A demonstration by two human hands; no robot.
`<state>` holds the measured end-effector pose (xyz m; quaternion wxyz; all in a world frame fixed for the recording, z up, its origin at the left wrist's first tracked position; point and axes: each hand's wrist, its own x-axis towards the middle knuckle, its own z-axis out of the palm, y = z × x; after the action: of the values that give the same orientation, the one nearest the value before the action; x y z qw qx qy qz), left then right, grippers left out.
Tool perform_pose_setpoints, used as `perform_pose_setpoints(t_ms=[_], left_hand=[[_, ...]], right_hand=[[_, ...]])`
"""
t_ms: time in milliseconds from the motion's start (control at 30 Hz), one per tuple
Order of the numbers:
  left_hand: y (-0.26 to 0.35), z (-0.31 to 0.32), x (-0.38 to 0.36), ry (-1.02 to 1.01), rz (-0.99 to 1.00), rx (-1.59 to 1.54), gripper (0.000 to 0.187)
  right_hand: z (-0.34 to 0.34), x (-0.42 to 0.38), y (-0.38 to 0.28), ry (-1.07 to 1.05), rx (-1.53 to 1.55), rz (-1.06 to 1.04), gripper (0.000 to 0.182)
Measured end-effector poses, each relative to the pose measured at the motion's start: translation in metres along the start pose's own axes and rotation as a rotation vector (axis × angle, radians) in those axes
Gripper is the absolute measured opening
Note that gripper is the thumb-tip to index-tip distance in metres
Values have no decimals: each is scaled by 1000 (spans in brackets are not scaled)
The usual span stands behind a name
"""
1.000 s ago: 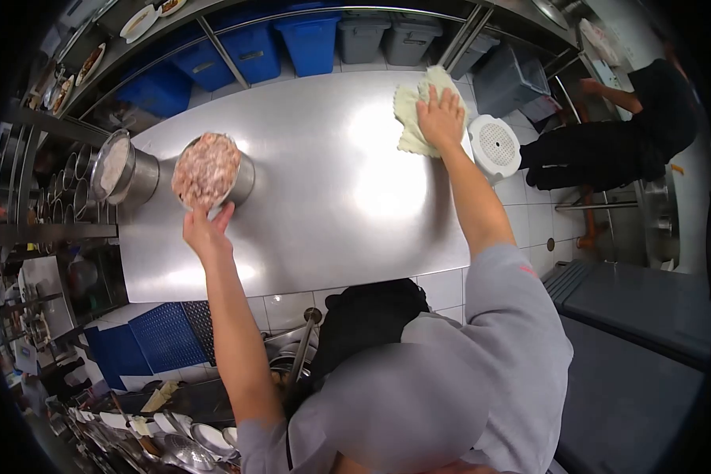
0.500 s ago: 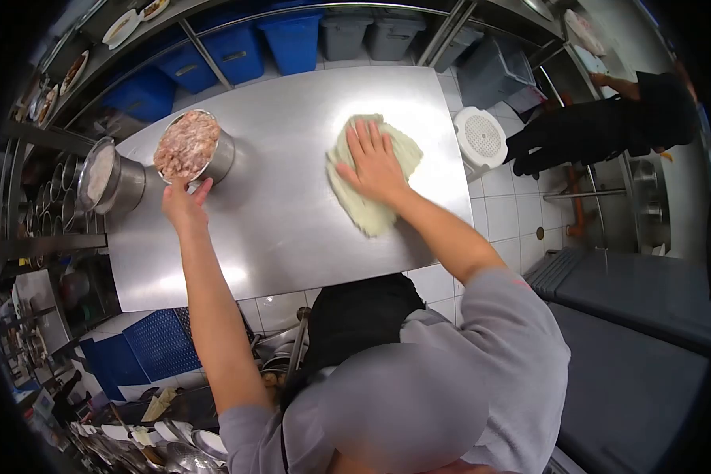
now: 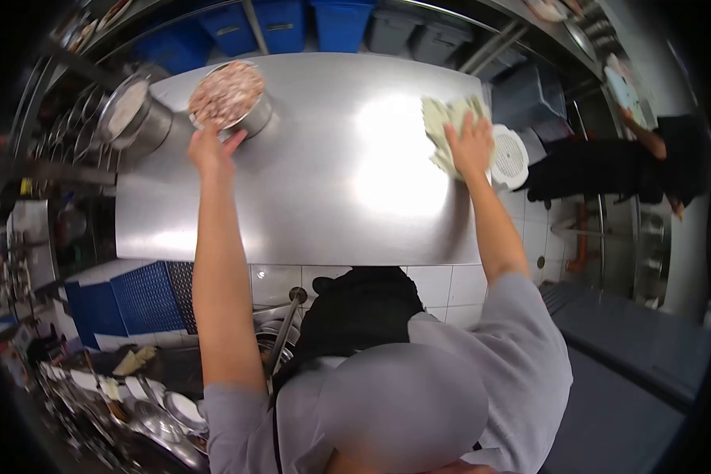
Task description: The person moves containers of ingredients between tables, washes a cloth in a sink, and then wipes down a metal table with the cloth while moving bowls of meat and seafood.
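Observation:
A steel table (image 3: 316,197) fills the middle of the view. My right hand (image 3: 470,146) presses flat on a pale yellow-green cloth (image 3: 442,126) near the table's far right edge. My left hand (image 3: 211,150) touches the near rim of a round steel bowl (image 3: 233,99) full of pinkish minced meat at the table's far left. A second steel pot (image 3: 134,118) holding something pale stands just left of that bowl.
Blue and grey bins (image 3: 340,20) sit under shelving beyond the table. A white round perforated lid (image 3: 513,154) lies right of the table. A person in black (image 3: 632,162) stands at right. Blue crates (image 3: 134,296) and steel dishes (image 3: 158,415) are at lower left.
My right hand slid the cloth from the table's middle back out to the far right edge. My left hand stayed at the meat bowl's rim.

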<state>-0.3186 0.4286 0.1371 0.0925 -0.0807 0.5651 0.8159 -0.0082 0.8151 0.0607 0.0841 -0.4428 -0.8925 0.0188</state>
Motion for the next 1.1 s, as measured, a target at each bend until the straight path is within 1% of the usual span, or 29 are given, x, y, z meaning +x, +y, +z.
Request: perform_pose_setpoints(t_ms=[67,133,200,267,333,367,433,533,633,733,833,900,1000,1033,1100], left_hand=[[-2,0,4,-21,-7,-25,25],[1,4,9,-27,-25,-45,24],[4,3,16,-31,-72,19,29],[3,0,18,-54,-130,55,33],[4,-8,17,-92,-183,69,35],[2,-13,11,-74,-162,124,33],[-3,-19,-3,-47,-127,234,30],[-15,-46,-42,67,297,635,33],[-25,-83,-86,243,630,645,35],[-26,-116,-127,378,661,700,34],[-27,-136,-160,411,687,811,34],[-33,-144,-172,398,679,831,37],[-34,-147,-176,384,664,834,43],[-33,-150,-177,381,654,834,45],[-26,-162,-172,424,694,888,45]], right_hand=[[-7,-49,15,13,-21,-74,79],[-18,-102,12,10,-54,-177,78],[-24,-147,-2,7,-76,-314,80],[-28,-177,-34,-28,-32,-428,83],[-34,-190,-81,-141,7,-578,88],[-37,-191,-108,-179,35,-671,89],[-33,-184,-162,-188,91,-827,89],[-23,-173,-245,-194,191,-1020,88],[-16,-167,-319,-147,277,-1155,87],[9,-160,-389,-41,314,-1235,87],[24,-157,-454,18,408,-1231,87],[26,-153,-494,0,400,-1216,87],[36,-159,-529,15,379,-1127,85],[38,-167,-532,22,372,-1086,83],[39,-184,-511,-48,403,-1238,78]])
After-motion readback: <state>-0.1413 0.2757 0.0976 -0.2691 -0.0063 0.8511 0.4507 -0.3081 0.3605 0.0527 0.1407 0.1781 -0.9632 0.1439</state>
